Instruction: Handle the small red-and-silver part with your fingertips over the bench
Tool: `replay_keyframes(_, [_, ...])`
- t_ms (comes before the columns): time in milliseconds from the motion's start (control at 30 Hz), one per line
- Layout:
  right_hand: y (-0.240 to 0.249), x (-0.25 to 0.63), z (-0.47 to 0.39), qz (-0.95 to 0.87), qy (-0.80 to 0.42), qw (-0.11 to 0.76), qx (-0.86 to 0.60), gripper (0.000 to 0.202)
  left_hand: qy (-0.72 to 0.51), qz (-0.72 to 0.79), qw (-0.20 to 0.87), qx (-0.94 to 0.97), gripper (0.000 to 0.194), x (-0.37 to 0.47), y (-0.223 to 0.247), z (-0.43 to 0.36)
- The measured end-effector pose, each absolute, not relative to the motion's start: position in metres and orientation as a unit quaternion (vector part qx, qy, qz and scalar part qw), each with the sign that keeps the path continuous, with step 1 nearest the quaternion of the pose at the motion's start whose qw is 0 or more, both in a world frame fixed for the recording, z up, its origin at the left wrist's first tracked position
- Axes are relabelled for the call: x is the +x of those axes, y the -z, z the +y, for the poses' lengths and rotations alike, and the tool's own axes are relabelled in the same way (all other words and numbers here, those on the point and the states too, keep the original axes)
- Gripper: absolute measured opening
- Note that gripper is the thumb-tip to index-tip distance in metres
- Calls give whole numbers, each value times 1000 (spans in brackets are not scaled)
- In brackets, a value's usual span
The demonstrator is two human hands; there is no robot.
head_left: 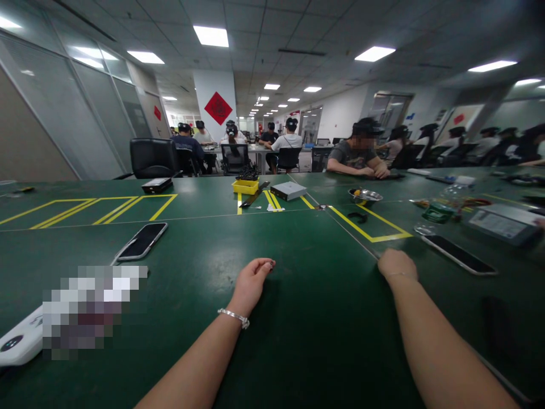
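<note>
Two bare hands on a green table [298, 318], left hand [254, 279] loosely curled and empty, right hand [395, 264] closed in a fist, holding nothing visible, phone [142, 241] well left, second phone [457, 254] near the right hand.

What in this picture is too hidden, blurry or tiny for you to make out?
Head view:
- Left hand: curled, fingertips pinched; anything held is too small to see.
- Right hand: fingers curl out of sight.
- Pixelated patch: masks what lies there.
- White device: cut by left edge.
- Yellow tray: contents too small.
</note>
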State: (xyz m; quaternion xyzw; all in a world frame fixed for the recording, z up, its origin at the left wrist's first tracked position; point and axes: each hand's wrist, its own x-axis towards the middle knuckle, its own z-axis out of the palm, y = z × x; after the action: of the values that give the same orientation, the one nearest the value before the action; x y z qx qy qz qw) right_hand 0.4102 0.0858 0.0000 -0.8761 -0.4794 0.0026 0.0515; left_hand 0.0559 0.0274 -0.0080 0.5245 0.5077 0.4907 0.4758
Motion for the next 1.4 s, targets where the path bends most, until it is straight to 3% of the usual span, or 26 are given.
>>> replay_keyframes(67, [-1, 405, 89, -497, -11, 71, -865, 30, -491, 508, 476, 523, 27, 56, 9, 28])
replay_keyframes(167, [0, 382, 95, -540, -73, 171, -821, 25, -506, 502, 484, 508, 27, 56, 10, 29])
replay_keyframes(300, [6, 320, 96, -521, -338, 388, -681, 16, -514, 517, 478, 490, 24, 55, 11, 31])
replay_keyframes(400, [7, 270, 87, -471, -541, 474, -510, 12, -523, 526, 459, 490, 24, 54, 13, 33])
replay_keyframes(567, [2, 216, 70, -421, -658, 506, -366, 18, -527, 539, 414, 511, 28, 55, 17, 34])
replay_keyframes(800, [7, 180, 70, -294, -660, 580, -377, 14, -508, 544, 390, 543, 26, 57, 18, 32])
replay_keyframes(1033, [8, 187, 56, -335, -702, 525, -345, 19, -496, 501, 476, 526, 30, 57, 11, 28])
replay_keyframes(1400, [13, 189, 56, -382, -716, 483, -329, 23, -516, 562, 343, 548, 20, 55, 10, 28])
